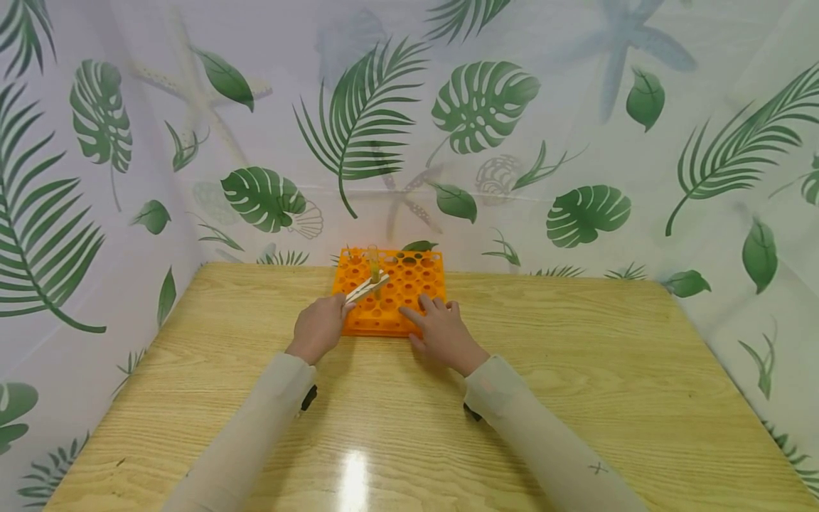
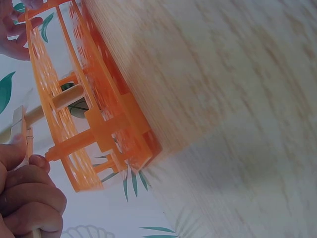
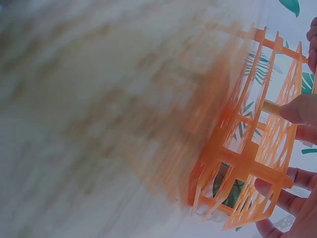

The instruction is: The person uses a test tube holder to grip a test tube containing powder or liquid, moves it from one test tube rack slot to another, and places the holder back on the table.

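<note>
My left hand (image 1: 318,328) grips a wooden test tube clamp (image 1: 366,288), fingers curled round its handle. The clamp's jaws hold a test tube (image 1: 375,270) with yellowish contents, upright, its lower part down in a hole of the orange test tube rack (image 1: 390,328). In the left wrist view the tube (image 2: 69,96) passes through the rack's top plate, its rounded end showing inside the frame. My right hand (image 1: 444,331) rests at the rack's front right, fingers spread over the top. The right wrist view shows its fingers (image 3: 292,201) touching the rack's end.
The rack stands near the far edge of a wood-grain table (image 1: 576,370). Behind and beside the table hangs a white sheet (image 1: 397,235) printed with green leaves and starfish. Light glares on the table's near part.
</note>
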Tool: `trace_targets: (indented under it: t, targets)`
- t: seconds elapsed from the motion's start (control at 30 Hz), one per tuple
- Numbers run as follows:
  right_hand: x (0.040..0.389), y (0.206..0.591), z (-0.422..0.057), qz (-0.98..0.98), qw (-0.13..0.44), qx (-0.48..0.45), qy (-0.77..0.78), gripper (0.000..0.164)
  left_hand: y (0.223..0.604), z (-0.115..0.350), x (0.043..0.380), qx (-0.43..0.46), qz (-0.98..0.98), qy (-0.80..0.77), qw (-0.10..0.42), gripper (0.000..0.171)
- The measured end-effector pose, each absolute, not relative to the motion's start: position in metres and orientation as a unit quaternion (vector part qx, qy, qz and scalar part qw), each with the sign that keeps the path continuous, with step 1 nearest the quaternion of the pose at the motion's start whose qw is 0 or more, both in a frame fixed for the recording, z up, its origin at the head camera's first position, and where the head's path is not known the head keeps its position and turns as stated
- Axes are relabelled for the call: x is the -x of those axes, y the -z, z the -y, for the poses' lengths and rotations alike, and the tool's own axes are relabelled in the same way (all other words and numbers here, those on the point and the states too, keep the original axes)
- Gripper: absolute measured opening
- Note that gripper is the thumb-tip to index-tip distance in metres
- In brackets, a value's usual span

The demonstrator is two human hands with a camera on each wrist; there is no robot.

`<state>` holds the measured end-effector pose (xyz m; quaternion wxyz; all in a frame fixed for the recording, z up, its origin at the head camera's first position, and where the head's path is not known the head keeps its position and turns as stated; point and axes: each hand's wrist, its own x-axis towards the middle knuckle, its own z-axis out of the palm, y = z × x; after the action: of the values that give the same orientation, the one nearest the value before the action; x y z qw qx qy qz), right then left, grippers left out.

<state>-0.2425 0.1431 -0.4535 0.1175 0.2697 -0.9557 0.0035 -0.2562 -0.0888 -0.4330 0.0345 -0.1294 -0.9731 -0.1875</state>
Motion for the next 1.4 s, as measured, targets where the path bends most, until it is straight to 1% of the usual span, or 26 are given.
trace_targets:
  t: [0.6,0.97,1.2,1.4]
  targets:
    - [0.2415,0.4521,-0.1423,0.96,0.096,-0.262,-0.012,0.045,0.4305,0.0885,0.2541,0.124,0.972,0.197,0.013,0.034]
    - [0.241,0.4528,-0.142,0.959,0.103,-0.263,-0.008,0.046,0.4285,0.086,0.257,0.097,0.975,0.199,-0.013,0.037]
    - [0.2399,0.4511,-0.1418,0.956,0.116,-0.268,-0.014,0.045,0.4269,0.0849,0.2584,0.094,0.977,0.192,-0.014,0.038]
    - [0.2405,0.451,-0.1419,0.958,0.111,-0.265,-0.008,0.045,0.4237,0.0846,0.2581,0.097,0.977,0.189,-0.018,0.039]
